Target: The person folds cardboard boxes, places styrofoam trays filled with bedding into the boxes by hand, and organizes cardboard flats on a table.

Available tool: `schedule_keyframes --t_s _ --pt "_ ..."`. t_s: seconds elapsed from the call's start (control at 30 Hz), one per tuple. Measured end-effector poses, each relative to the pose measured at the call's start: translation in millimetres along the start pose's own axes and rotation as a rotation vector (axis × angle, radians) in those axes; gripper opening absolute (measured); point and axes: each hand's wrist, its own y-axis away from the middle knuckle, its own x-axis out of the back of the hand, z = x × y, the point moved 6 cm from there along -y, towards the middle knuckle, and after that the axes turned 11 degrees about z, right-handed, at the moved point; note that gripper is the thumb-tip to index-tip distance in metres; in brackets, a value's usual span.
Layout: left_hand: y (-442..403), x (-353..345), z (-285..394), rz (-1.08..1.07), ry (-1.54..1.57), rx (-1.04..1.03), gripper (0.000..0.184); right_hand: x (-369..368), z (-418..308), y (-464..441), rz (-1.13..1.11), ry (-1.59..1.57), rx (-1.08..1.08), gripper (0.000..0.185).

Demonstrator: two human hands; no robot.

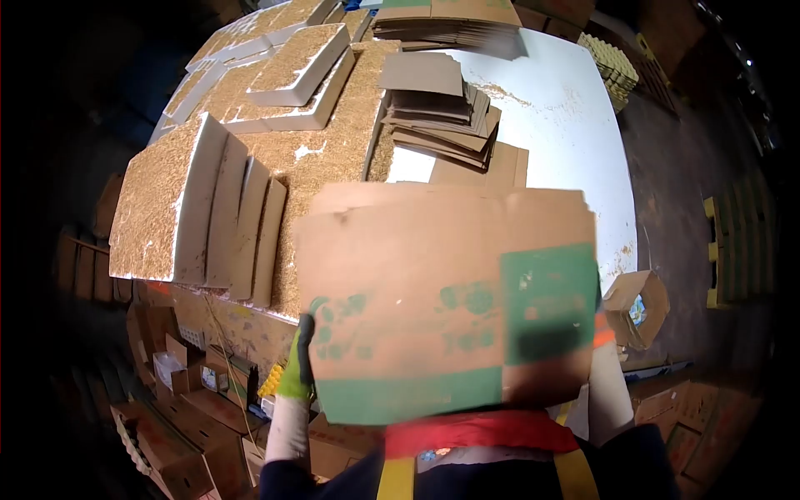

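Observation:
A flattened cardboard box (400, 258), brown with green print, is held up in front of me above the table's front edge. Its upper rim shows more than one layer. My left hand (300, 358), in a green and dark glove, grips its left edge with the thumb on the near face. My right hand (603, 330) is at its right edge; an orange cuff shows, but the fingers are hidden behind the cardboard. Just beyond lies a stack of brown cardboard pieces (437, 108).
White slabs topped with golden flakes (158, 208) lean at left, others (300, 67) lie farther back. Another cardboard pile (450, 25) sits at the far end of the white table (575, 117). An open carton (637, 308) stands at right, with boxes (183, 433) below left.

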Motion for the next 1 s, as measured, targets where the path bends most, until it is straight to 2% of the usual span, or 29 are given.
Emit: schedule_keyframes --t_s 0.03,0.07,0.1,0.17,0.2,0.23,0.27,0.3,0.33,0.43,0.57,0.63,0.7,0.73,0.77,0.83,0.87,0.9,0.93,1.0 --pt "1.7 44.0 -21.9 0.083 0.017 -0.068 0.059 -7.7 -8.5 -9.9 -0.073 0.000 0.034 0.046" --pt "45.4 12.8 -10.1 0.121 0.042 -0.129 0.062 -18.5 -13.2 -20.2 -0.156 0.005 0.067 0.046" --pt "59.0 44.1 -29.5 0.182 0.028 -0.169 0.059 -30.8 -14.8 -30.2 -0.254 0.009 0.091 0.046" --pt "107.3 50.5 -52.9 0.302 0.053 -0.372 0.062 -62.3 -12.4 -47.1 -0.471 -0.002 0.108 0.046" --pt "130.0 55.7 -73.8 0.248 0.152 -0.359 0.064 -80.0 -9.1 -51.9 -0.583 -0.008 0.100 0.046" --pt "149.6 74.1 -108.1 0.329 0.271 -0.330 0.067 -96.9 -4.0 -53.6 -0.691 -0.016 0.082 0.047" --pt "182.2 60.0 -124.4 0.526 0.235 -0.390 0.071 -112.5 1.4 -52.2 -0.789 -0.021 0.061 0.047" --pt "208.1 38.2 -136.5 0.602 0.187 -0.439 0.070 -126.3 5.8 -49.4 -0.880 -0.015 0.040 0.047" --pt "225.7 66.5 -184.8 0.461 0.448 -0.337 0.068 -140.3 8.2 -46.3 -0.969 -0.005 0.023 0.047" --pt "279.8 19.3 -232.6 0.722 0.432 -0.382 0.068 -166.5 14.8 -26.9 -1.190 0.035 -0.050 0.047" --pt "304.9 -21.4 -286.1 0.806 0.530 -0.368 0.068 -189.8 8.1 -18.5 -1.375 0.173 -0.099 0.048" --pt "308.0 -36.9 -304.3 0.820 0.561 -0.354 0.068 -199.8 1.8 -27.5 -1.368 0.313 -0.059 0.048" --pt "307.6 -49.8 -318.7 0.822 0.583 -0.338 0.068 -208.1 -10.3 -45.7 -1.176 0.570 0.181 0.049" --pt "305.3 -56.3 -323.6 0.822 0.588 -0.329 0.068 -208.8 -29.8 -49.4 -0.898 0.686 0.639 0.050" --pt "304.5 -62.6 -328.9 0.821 0.601 -0.321 0.068 -211.4 -33.2 -50.9 -0.902 0.680 0.657 0.050" --pt "299.5 -73.9 -335.0 0.818 0.602 -0.310 0.068 -214.0 -52.7 -45.5 -0.871 0.570 0.900 0.052" --pt "297.5 -78.5 -336.8 0.816 0.599 -0.305 0.068 -244.6 -24.5 -48.1 -0.900 0.405 1.033 0.052" --pt "292.4 -82.3 -337.1 0.806 0.597 -0.299 0.068 -244.1 -10.3 -56.6 -0.884 0.392 1.036 0.052" --pt "286.7 -84.2 -334.3 0.793 0.596 -0.286 0.068 -237.3 1.5 -69.5 -0.774 0.534 1.194 0.054" --pt "280.2 -87.8 -332.5 0.776 0.581 -0.277 0.068 -226.1 20.1 -102.3 -0.614 0.812 1.227 0.060"
